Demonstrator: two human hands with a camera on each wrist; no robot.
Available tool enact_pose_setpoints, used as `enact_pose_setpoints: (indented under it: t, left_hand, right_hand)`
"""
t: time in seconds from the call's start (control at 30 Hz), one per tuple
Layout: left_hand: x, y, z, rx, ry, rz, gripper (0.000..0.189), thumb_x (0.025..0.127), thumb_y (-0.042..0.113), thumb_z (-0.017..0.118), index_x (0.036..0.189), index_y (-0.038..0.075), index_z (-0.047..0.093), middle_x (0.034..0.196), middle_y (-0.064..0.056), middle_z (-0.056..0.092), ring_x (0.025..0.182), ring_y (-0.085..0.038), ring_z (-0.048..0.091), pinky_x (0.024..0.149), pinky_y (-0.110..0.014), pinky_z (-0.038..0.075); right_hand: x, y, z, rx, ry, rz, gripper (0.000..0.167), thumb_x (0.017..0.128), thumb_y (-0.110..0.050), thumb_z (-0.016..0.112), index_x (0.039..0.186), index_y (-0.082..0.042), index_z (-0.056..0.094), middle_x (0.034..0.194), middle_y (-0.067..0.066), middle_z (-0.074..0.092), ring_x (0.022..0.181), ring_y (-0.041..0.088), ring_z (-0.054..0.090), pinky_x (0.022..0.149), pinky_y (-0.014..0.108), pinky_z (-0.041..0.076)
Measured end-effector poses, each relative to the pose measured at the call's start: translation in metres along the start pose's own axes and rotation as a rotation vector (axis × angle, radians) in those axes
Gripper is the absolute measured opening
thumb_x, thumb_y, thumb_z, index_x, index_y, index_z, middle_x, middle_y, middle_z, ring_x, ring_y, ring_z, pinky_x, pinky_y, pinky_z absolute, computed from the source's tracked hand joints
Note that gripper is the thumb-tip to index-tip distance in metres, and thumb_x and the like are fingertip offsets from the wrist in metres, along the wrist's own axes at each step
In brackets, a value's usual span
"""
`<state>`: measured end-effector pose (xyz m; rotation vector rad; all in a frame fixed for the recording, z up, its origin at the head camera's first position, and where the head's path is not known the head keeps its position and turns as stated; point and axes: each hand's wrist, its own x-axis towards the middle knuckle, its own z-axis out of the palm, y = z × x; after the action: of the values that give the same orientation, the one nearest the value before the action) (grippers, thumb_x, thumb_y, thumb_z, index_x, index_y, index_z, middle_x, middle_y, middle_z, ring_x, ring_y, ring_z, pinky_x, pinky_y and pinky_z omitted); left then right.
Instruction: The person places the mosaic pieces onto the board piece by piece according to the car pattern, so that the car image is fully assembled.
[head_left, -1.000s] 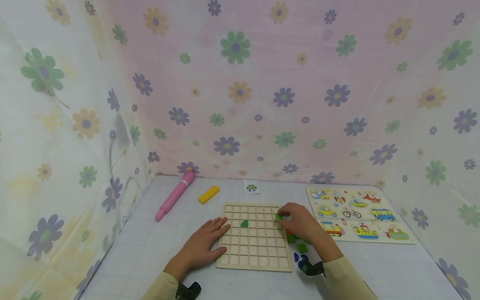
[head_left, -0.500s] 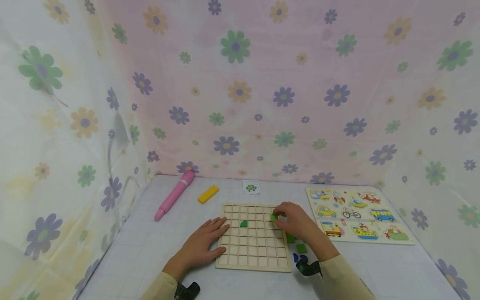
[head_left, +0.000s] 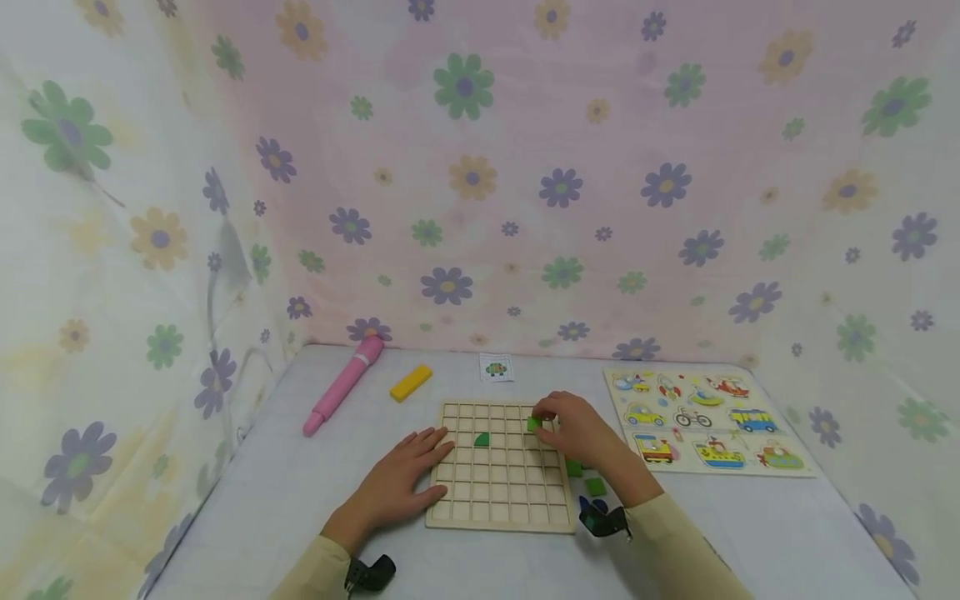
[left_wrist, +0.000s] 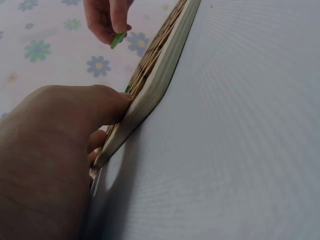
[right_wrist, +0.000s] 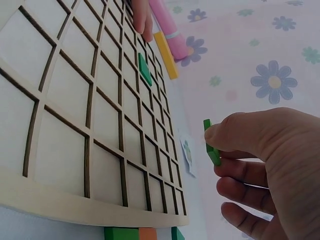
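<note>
A wooden grid board lies on the table, and one dark green quarter-round tile sits in one of its cells. My left hand rests at the board's left edge, fingers extended on the rim, thumb lower down. Above the board's upper right part, my right hand pinches a light green tile between thumb and forefinger. The right wrist view shows that tile held edge-on, apart from the board. Beside the board's right edge lie loose tiles, among them a green square and a blue piece, partly hidden by the right arm.
Behind the board lies a small picture card. A yellow block and a pink rod with a white band are at the back left. A vehicle puzzle board lies right of the right hand. Flowered cloth surrounds the table.
My right hand has carried the light green tile leftward from the board's right edge to over its cells. The left hand stays in place on the rim. The head view has shifted slightly.
</note>
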<state>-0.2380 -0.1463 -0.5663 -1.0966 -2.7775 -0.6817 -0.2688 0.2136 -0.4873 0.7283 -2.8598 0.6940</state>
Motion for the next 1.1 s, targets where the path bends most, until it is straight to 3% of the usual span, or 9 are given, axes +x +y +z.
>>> enact_pose_setpoints:
  t: [0.43, 0.63, 1.1]
  left_hand:
    - [-0.001, 0.001, 0.002, -0.005, -0.006, -0.006, 0.072, 0.105, 0.054, 0.062, 0.165, 0.016, 0.049, 0.174, -0.004, 0.037, 0.161, -0.027, 0.029, 0.130, -0.048, 0.023]
    - [0.000, 0.003, -0.001, 0.000, 0.028, 0.018, 0.070, 0.105, 0.050, 0.064, 0.163, 0.013, 0.052, 0.172, -0.008, 0.041, 0.160, -0.030, 0.033, 0.129, -0.051, 0.026]
    - [0.001, 0.006, -0.004, -0.015, -0.009, -0.024, 0.071, 0.104, 0.050, 0.065, 0.164, 0.015, 0.050, 0.173, -0.005, 0.038, 0.161, -0.028, 0.030, 0.131, -0.049, 0.023]
  right_hand:
    - [-0.001, -0.007, 0.005, 0.067, 0.008, -0.021, 0.017, 0.095, -0.013, 0.085, 0.110, -0.011, 0.078, 0.103, -0.003, 0.070, 0.099, 0.026, 0.069, 0.086, 0.045, 0.060]
    - [0.003, -0.013, 0.009, 0.087, 0.008, -0.048, 0.014, 0.095, -0.010, 0.085, 0.108, -0.010, 0.079, 0.100, -0.001, 0.069, 0.091, 0.022, 0.065, 0.080, 0.039, 0.059]
    - [0.012, -0.020, 0.021, 0.094, -0.025, -0.046, 0.016, 0.095, -0.012, 0.086, 0.109, -0.010, 0.081, 0.098, -0.004, 0.069, 0.086, 0.012, 0.062, 0.078, 0.035, 0.058]
